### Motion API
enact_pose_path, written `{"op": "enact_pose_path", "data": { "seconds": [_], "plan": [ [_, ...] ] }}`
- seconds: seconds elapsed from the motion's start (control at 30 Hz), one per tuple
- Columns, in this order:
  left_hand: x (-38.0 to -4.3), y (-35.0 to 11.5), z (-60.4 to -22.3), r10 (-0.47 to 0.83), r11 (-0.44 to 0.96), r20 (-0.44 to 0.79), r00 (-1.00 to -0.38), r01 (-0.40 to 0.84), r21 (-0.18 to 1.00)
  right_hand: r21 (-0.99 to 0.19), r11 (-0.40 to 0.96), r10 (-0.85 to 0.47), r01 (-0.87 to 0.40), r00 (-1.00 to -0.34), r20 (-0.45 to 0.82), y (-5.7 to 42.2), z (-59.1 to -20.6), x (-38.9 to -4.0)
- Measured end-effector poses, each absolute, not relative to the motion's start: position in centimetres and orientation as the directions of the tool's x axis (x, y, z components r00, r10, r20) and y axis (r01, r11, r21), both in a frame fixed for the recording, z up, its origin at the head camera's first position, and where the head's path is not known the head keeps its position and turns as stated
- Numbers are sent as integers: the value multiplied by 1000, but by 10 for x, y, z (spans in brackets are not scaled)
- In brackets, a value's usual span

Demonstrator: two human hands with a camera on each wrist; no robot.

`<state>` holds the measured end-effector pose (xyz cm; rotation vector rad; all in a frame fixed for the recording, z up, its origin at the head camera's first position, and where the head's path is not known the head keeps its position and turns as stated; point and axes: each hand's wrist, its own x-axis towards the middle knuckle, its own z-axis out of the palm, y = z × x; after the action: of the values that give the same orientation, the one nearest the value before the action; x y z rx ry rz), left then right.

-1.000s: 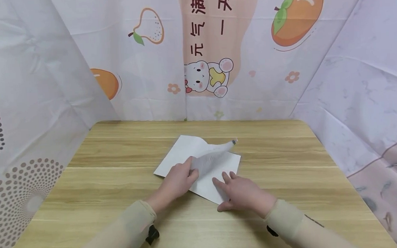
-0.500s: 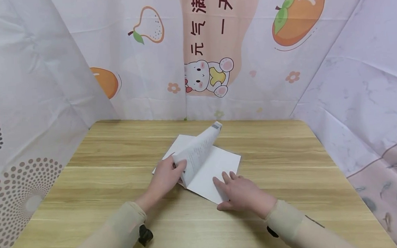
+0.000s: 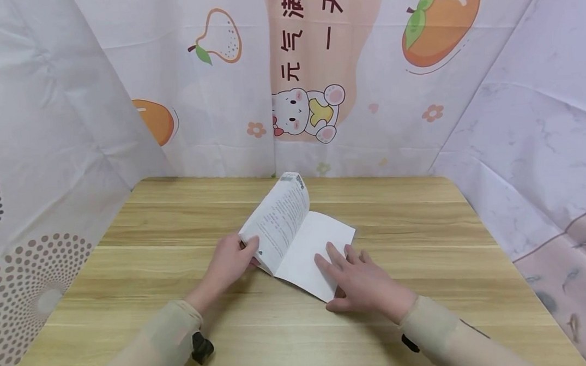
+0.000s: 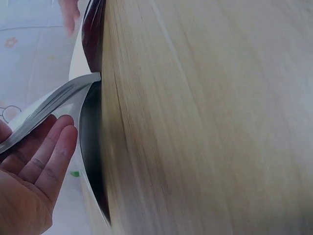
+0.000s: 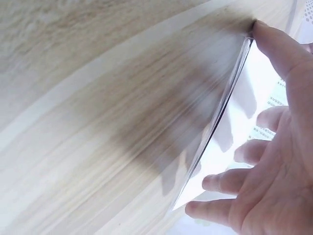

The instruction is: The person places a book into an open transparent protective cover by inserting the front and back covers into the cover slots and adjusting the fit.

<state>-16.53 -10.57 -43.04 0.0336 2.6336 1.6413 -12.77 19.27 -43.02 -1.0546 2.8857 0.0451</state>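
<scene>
An open book lies slanted on the wooden table. Its right side is a blank white page; on the left, a thick block of printed pages stands tilted up. My left hand grips that block by its lower outer edge, thumb on the printed face. The left wrist view shows the page block edge-on above a dark cover, the fingers beneath it. Over the blank page's outer lower corner, my right hand rests with spread fingers. Its thumb lies by the page corner in the right wrist view.
The wooden table has rounded far corners. A printed fabric curtain hangs right behind its far edge, and more fabric closes off both sides. A black wrist strap piece hangs under the left sleeve.
My left hand has moved left, carrying the page block over from the middle, so the printed face now shows wide and more of the blank page is exposed. My right hand has shifted slightly right.
</scene>
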Motion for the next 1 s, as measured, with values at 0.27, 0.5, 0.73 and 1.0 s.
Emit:
{"op": "enact_pose_path", "data": {
  "seconds": [0.27, 0.5, 0.73, 1.0],
  "plan": [
    [-166, -110, -430, 17, 425, -56, -998, -43, 904, 1, 755, -655, -655, -755, -45, 193, -427, -128],
    [-168, -116, -432, 23, 418, -31, -999, -18, 908, 11, 739, -673, -674, -738, -46, 193, -427, -129],
    [-168, -120, -434, 33, 452, -21, -999, -4, 892, 3, 732, -682, -682, -732, 7, 194, -427, -132],
    [-168, -122, -435, 19, 466, -27, -999, -15, 885, 16, 704, -710, -710, -703, 39, 195, -427, -134]
  ]
}}
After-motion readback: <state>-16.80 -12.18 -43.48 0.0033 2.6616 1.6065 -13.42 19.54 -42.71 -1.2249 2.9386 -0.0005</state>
